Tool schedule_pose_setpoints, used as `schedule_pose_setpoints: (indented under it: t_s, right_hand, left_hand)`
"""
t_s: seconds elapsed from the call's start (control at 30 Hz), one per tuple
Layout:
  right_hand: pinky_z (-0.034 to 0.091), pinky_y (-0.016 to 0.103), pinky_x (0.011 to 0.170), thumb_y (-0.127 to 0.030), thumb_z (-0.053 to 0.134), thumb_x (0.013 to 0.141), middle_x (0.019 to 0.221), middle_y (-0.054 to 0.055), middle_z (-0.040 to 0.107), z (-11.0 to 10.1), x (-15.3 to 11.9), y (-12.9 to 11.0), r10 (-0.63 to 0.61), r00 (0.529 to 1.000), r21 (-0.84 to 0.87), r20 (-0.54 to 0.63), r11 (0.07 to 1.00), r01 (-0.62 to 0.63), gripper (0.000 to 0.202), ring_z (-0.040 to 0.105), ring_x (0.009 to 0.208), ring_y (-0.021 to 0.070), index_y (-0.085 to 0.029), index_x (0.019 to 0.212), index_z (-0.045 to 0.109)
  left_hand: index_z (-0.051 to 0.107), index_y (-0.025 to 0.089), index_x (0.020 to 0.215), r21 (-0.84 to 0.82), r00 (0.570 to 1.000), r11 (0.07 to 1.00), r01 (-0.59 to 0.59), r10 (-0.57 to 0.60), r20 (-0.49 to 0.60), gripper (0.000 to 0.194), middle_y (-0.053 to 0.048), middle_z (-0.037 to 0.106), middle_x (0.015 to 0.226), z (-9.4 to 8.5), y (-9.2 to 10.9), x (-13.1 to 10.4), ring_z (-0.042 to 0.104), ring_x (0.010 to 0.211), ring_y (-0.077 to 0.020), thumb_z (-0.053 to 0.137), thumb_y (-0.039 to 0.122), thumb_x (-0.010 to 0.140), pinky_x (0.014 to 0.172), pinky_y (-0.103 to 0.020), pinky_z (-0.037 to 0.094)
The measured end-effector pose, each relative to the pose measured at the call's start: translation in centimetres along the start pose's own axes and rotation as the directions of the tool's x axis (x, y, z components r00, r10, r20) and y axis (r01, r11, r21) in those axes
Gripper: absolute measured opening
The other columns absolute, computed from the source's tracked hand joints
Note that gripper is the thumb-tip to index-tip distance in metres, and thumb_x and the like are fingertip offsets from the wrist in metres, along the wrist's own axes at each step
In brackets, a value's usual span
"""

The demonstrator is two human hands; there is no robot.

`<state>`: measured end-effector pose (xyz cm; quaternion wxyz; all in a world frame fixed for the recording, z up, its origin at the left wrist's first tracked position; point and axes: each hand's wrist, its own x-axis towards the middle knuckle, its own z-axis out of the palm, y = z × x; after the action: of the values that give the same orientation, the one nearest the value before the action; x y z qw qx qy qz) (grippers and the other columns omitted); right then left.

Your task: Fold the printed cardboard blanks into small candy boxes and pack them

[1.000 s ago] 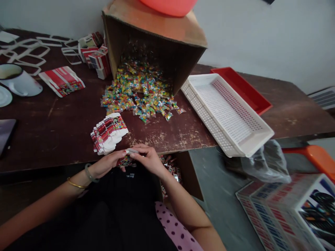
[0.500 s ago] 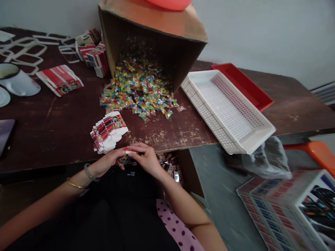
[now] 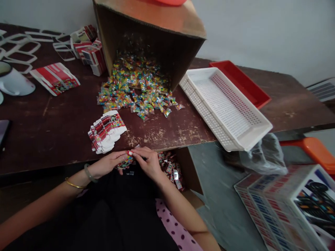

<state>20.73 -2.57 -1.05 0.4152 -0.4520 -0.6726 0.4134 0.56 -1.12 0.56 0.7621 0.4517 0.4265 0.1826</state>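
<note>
Just off the table's front edge, my left hand (image 3: 111, 164) is closed around a small printed candy box (image 3: 128, 160), red with bright coloured pictures. My right hand (image 3: 148, 162) pinches the box's upper right end, its fingertips partly hiding it. A shiny bit of something shows by the right fingers, too small to make out. Just beyond my left hand lies a fanned stack of flattened candy boxes (image 3: 107, 131) with white flaps. Farther back, clear packets of colourful candy (image 3: 141, 87) spill from a cardboard box (image 3: 151, 17) lying on its side.
A white perforated basket (image 3: 227, 108) overhangs the table edge, beside a red tray (image 3: 243, 83). Below the table, an open carton (image 3: 190, 170) holds many printed packs (image 3: 171, 169). A white mug (image 3: 19, 82) and red-white cartons (image 3: 56, 78) are at left; an orange stool (image 3: 318, 151) is at right.
The right fingers have shifted at the box's end, and more of its printed face shows. The left hand keeps its grip. The whole view has shifted slightly.
</note>
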Motion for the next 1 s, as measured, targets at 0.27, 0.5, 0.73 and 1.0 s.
schedule_pose_setpoints:
  t_s: [0.27,0.5,0.73,1.0]
  right_hand:
    - [0.053,0.035,0.086,-0.025,0.059,0.092,0.108,0.006,0.073,0.7,-1.8,0.1,-0.085,0.988,-0.162,-0.128,0.985,0.063,0.024,0.066,0.095,0.0189,-0.027,0.113,0.072]
    - [0.049,0.041,0.094,-0.021,0.061,0.09,0.108,0.004,0.072,1.4,-2.3,0.1,-0.162,0.977,-0.239,-0.141,0.963,0.125,0.025,0.062,0.104,0.0198,-0.029,0.111,0.072]
    - [0.048,0.038,0.092,-0.021,0.061,0.089,0.106,0.004,0.072,1.7,-1.4,0.0,-0.108,0.984,-0.188,-0.145,0.979,0.08,0.024,0.063,0.099,0.0189,-0.027,0.11,0.072]
    - [0.042,0.042,0.101,-0.015,0.063,0.087,0.103,0.002,0.072,1.1,-1.7,-0.4,-0.01,0.993,-0.109,-0.118,0.994,-0.003,0.025,0.057,0.11,0.0203,-0.029,0.104,0.074]
  left_hand:
    - [0.066,0.02,0.122,-0.079,1.0,0.997,0.014,-0.013,0.014,0.045,-0.008,0.064,0.096,0.8,-0.7,0.6,0.055,0.078,-0.0187,0.059,0.049,0.088,0.055,-0.027,0.056]
    - [0.067,0.018,0.117,0.009,1.0,1.0,0.028,-0.028,0.013,0.048,-0.005,0.063,0.086,0.6,-0.4,0.4,0.054,0.069,-0.0163,0.058,0.053,0.087,0.049,-0.024,0.054]
    - [0.065,0.018,0.119,-0.01,0.997,0.999,0.044,-0.045,-0.06,0.055,-0.006,0.062,0.091,1.1,-0.5,0.8,0.055,0.072,-0.0175,0.059,0.06,0.083,0.049,-0.025,0.054]
    - [0.066,0.015,0.115,0.064,0.996,0.994,0.086,-0.086,-0.013,0.058,-0.004,0.063,0.08,0.3,-0.4,0.7,0.059,0.067,-0.018,0.06,0.062,0.082,0.045,-0.025,0.052]
